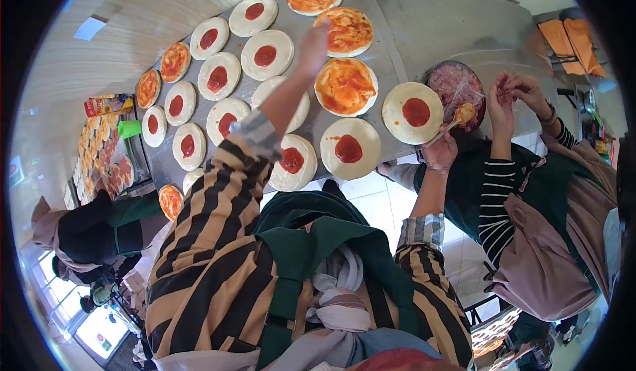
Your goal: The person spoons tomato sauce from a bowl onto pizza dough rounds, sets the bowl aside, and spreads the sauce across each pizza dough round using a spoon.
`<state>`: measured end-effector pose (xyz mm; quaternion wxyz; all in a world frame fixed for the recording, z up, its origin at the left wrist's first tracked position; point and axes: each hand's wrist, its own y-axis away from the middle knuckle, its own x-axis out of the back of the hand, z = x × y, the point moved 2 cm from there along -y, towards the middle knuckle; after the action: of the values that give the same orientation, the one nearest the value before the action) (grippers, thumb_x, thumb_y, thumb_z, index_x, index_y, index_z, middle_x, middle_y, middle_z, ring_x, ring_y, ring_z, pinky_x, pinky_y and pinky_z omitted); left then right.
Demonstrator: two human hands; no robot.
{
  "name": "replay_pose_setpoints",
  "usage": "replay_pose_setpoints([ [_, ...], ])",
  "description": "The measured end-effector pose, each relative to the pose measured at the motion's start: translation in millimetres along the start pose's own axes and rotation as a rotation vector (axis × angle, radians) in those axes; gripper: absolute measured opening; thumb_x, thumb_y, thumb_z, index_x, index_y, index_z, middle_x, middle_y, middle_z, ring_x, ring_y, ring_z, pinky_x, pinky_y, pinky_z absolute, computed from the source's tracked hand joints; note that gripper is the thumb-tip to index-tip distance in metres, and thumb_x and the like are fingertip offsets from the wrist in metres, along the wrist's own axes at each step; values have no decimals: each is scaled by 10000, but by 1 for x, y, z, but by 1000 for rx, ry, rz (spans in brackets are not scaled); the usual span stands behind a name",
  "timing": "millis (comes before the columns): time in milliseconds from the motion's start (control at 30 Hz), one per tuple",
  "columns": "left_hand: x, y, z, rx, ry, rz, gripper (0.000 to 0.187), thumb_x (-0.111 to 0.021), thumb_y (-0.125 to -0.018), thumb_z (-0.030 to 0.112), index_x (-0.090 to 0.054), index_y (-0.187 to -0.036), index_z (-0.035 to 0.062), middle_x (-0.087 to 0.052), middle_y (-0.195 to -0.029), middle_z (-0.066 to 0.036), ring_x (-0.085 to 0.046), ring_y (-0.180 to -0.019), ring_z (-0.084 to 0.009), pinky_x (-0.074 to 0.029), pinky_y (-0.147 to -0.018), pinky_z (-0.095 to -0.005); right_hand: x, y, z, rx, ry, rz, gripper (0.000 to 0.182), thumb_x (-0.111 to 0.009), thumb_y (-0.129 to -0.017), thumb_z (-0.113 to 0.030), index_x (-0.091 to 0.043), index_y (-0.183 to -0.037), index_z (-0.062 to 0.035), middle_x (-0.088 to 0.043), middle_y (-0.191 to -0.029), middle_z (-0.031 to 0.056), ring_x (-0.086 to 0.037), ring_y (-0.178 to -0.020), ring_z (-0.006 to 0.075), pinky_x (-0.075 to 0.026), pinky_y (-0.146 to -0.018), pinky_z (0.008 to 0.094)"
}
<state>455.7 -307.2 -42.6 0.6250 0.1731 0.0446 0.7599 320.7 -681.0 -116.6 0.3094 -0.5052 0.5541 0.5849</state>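
My right hand [440,152] is closed around the handle of a spoon [453,124], whose bowl is loaded with orange-red sauce. It is at the near edge of a dough round [396,114] with a red sauce blob in its middle. My left hand [314,48] reaches far over the table, at the left edge of a dough round spread with sauce [350,32]; its fingers are smeared by motion. Nearer lies another sauce-spread round [346,87]. A dough round with an unspread blob [338,132] sits closest to my apron.
Several dough rounds with sauce dots [266,54] cover the metal table [434,16] to the left. A bowl of pink shredded topping [453,83] stands at the right, beside a co-worker's hands [507,96]. Another person [99,228] is at the far left near a tray of small pizzas [99,149].
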Motion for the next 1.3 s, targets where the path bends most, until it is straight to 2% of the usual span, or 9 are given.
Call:
replay_pose_setpoints([
  [100,-58,42,-2,-187,4,-296,726,-377,-916,642,-543,-1250,19,-595,-1160,-233,-539,-1117,-351,-385,-973,-379,21,6,13,63,110,0,251,-543,-869,-147,-618,-1062,-6,-609,-1199,153,-509,-1218,307,-358,-1059,484],
  [200,-106,51,17,-131,-243,-482,759,-329,-908,676,-589,-1202,26,-646,-1086,-214,-561,-1096,-353,-372,-967,-432,8,10,16,48,125,-62,222,-572,-853,-137,-612,-1027,-4,-598,-1206,158,-491,-1236,311,-359,-1059,498],
  [267,-139,41,14,-352,-810,-645,555,-236,-969,560,-562,-1279,234,-622,-1145,-101,-592,-1010,-301,-316,-943,-520,-8,15,22,-9,111,-124,225,-577,-840,-121,-609,-1024,4,-601,-1196,157,-504,-1220,316,-374,-1052,496],
  [367,-171,34,3,-436,-1025,-749,566,-166,-951,612,-547,-1290,368,-626,-1214,-44,-582,-1090,-307,-268,-951,-591,3,10,14,35,98,-85,230,-583,-820,-97,-610,-1019,14,-610,-1177,159,-514,-1208,314,-379,-1051,496],
  [500,-180,28,19,-247,-999,-908,690,-157,-914,702,-570,-1292,298,-620,-1230,-88,-574,-1117,-319,-221,-1014,-588,-3,14,18,50,102,-91,230,-582,-816,-104,-619,-1011,12,-621,-1160,156,-509,-1215,308,-353,-1069,493],
  [700,-176,0,12,83,-445,-991,870,-200,-878,770,-634,-1204,90,-629,-1174,-124,-580,-1085,-276,-357,-980,-560,-10,4,19,73,102,-116,231,-581,-812,-112,-630,-1001,10,-634,-1139,153,-502,-1223,301,-321,-1091,490],
  [800,-172,-15,16,129,-270,-1020,896,-244,-873,771,-564,-1261,30,-619,-1157,-145,-577,-1067,-253,-459,-931,-427,-9,-11,19,116,34,-119,235,-598,-794,-109,-655,-993,1,-600,-1225,154,-491,-1234,304,-298,-1098,508],
  [1067,-143,-40,30,443,123,-907,969,-295,-842,793,-445,-1334,-28,-608,-1157,-153,-591,-1066,-252,-467,-954,-368,-223,-74,-125,114,-188,-416,199,-595,-817,-99,-637,-998,-27,-612,-1159,135,-528,-1170,278,-342,-1075,470],
  [1300,-73,-32,35,426,700,-833,1129,-260,-759,882,-398,-1343,-74,-551,-1265,-236,-537,-1193,-301,-418,-1016,-449,-153,-73,37,-1,272,-269,161,-579,-850,-88,-613,-1003,-53,-642,-1059,114,-563,-1104,255,-388,-1049,438],
])
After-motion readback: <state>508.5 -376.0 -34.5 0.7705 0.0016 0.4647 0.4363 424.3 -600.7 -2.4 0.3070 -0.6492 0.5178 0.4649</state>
